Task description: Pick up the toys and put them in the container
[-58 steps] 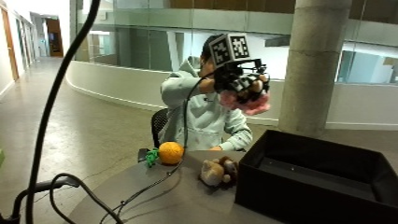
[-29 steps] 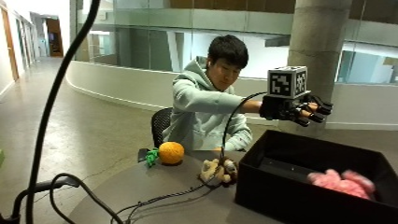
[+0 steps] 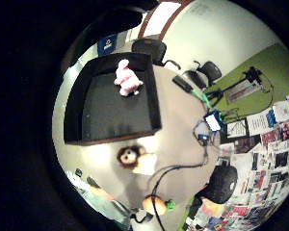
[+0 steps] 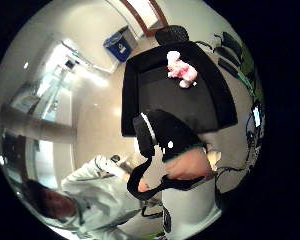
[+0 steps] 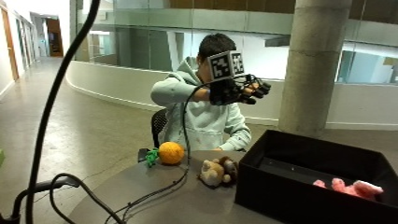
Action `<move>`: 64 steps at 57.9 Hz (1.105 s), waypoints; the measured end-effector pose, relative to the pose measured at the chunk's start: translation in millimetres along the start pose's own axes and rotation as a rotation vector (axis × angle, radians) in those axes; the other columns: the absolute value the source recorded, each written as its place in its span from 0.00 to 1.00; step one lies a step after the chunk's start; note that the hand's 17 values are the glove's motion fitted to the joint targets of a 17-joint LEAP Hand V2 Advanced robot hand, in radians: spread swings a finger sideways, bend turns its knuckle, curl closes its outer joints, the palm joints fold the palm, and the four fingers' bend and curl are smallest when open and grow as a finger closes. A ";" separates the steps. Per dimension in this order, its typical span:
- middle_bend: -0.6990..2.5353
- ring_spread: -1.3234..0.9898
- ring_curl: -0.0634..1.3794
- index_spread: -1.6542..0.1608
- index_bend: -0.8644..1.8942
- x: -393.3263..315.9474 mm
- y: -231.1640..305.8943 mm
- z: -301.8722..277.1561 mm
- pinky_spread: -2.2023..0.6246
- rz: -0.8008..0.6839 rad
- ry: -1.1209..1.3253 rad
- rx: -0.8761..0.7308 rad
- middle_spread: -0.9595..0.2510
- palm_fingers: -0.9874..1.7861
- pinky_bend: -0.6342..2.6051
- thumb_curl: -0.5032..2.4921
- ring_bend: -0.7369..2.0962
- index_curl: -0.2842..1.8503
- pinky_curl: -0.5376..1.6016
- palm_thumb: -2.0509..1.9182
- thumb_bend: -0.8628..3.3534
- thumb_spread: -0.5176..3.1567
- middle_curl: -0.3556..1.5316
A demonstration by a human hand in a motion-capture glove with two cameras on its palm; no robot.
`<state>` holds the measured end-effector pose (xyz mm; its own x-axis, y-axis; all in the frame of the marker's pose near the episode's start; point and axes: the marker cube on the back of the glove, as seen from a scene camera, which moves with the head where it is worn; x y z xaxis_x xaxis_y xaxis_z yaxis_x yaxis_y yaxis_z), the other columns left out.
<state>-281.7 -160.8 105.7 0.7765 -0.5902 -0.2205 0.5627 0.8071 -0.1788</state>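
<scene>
Outside view: grip (image 5: pixel 239 91) above table (image 5: pixel 180 207).

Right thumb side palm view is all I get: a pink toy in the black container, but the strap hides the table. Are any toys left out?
Observer: Yes, a brown plush toy lies on the table beside the container.
Operator: Only that one?
Observer: No, an orange toy sits farther from the container, near the table's edge.
Operator: And the hand?
Observer: The gloved right hand is up in the air, fingers loosely curled, holding nothing.
</scene>
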 end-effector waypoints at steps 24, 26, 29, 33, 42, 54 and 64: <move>0.28 0.54 0.23 0.77 0.36 15.3 153.9 174.1 0.78 0.041 -0.044 -0.557 0.80 0.32 0.37 0.26 0.33 0.23 0.40 0.50 0.19 0.50 0.38; 0.28 0.54 0.23 0.77 0.36 20.3 150.0 183.1 0.78 0.048 -0.057 -0.563 0.80 0.32 0.37 0.26 0.33 0.23 0.40 0.50 0.19 0.50 0.38; 0.28 0.54 0.24 0.77 0.35 29.4 139.5 194.2 0.78 0.059 -0.074 -0.538 0.79 0.33 0.37 0.26 0.34 0.23 0.41 0.50 0.19 0.49 0.38; 0.30 0.54 0.26 0.77 0.33 40.4 125.9 200.1 0.78 0.065 -0.072 -0.458 0.79 0.36 0.37 0.26 0.37 0.21 0.41 0.51 0.20 0.50 0.39; 0.37 0.48 0.37 0.79 0.31 43.9 118.0 208.4 0.75 0.085 -0.100 -0.416 0.75 0.55 0.41 0.27 0.61 0.16 0.41 0.57 0.23 0.54 0.43; 0.43 0.44 0.46 0.81 0.35 35.9 112.7 213.6 0.67 0.113 -0.128 -0.463 0.66 0.64 0.53 0.34 0.71 0.13 0.49 0.67 0.27 0.50 0.49; 0.50 0.43 0.47 0.78 0.43 20.7 122.5 194.9 0.65 0.124 -0.172 -0.606 0.63 0.75 0.50 0.40 0.73 0.13 0.50 0.68 0.27 0.43 0.55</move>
<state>-141.4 -71.3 266.0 0.8882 -0.4419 -0.1260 0.2452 0.6877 -0.6834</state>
